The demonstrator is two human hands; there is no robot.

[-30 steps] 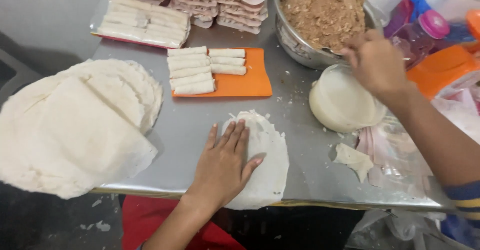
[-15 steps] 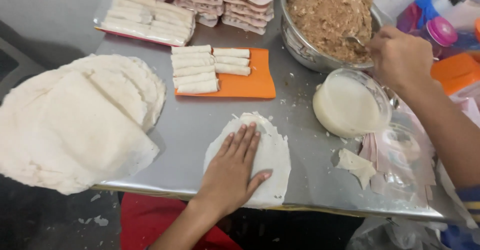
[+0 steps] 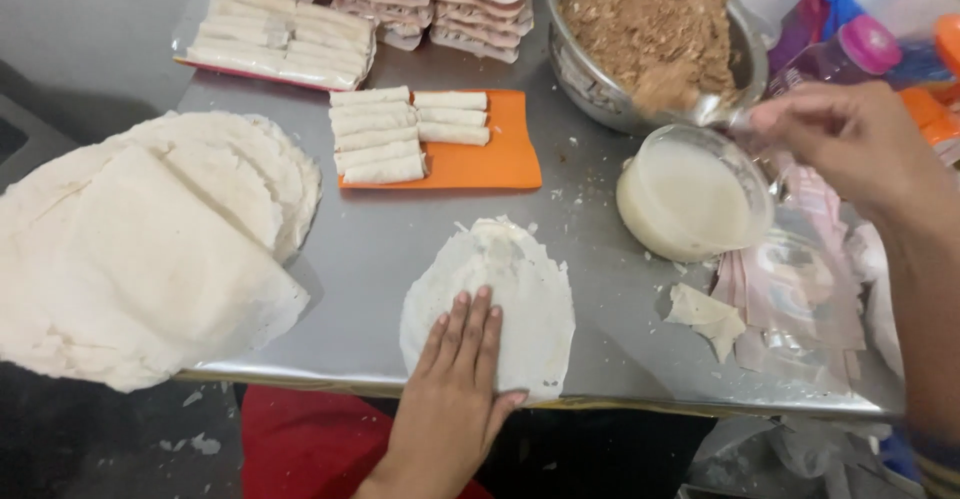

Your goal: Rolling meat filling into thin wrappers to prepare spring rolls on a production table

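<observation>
My left hand [image 3: 462, 372] lies flat, fingers spread, on the near part of a thin round white wrapper [image 3: 500, 289] spread on the steel table [image 3: 370, 249]. My right hand [image 3: 850, 139] is closed on a spoon [image 3: 700, 99] loaded with brown minced filling, held over the rim of a steel bowl [image 3: 590, 84] full of the same filling [image 3: 650, 14]. Just below the spoon stands a clear bowl of white paste [image 3: 690, 199].
A stack of wrappers [image 3: 140, 249] lies at the left edge. Several rolled pieces sit on an orange board [image 3: 500, 164]; trays of rolls [image 3: 280, 44] line the back. Plastic bottles [image 3: 860, 39] and crumpled plastic film [image 3: 800, 299] are on the right.
My right hand has lifted a spoonful of filling out of the steel bowl toward the bowl's near rim. My left hand has slid nearer on the wrapper.
</observation>
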